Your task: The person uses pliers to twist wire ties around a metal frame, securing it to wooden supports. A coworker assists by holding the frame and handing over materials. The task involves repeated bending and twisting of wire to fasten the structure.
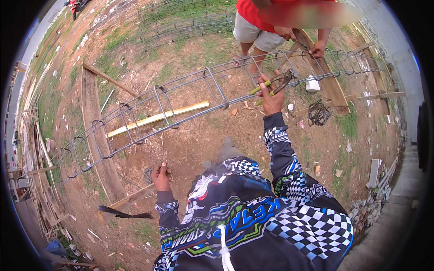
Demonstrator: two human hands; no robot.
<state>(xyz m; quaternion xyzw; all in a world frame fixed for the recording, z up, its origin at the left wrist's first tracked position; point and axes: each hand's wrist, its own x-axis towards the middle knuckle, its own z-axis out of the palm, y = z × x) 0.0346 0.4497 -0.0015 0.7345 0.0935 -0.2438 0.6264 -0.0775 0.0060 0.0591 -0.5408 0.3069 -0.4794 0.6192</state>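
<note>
Checkered jacket (280, 217), right grip (273, 100) around pincers (285, 81), left grip (162, 177) curled, hold unclear, steel cage (224, 106) before co-worker (266, 39), wire coil (319, 114)

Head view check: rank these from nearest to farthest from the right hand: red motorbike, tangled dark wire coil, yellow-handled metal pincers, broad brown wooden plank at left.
1. Yellow-handled metal pincers: held in the right hand.
2. Tangled dark wire coil: on the ground, rightward.
3. Broad brown wooden plank: well leftward.
4. Red motorbike: background, upper left.
</note>
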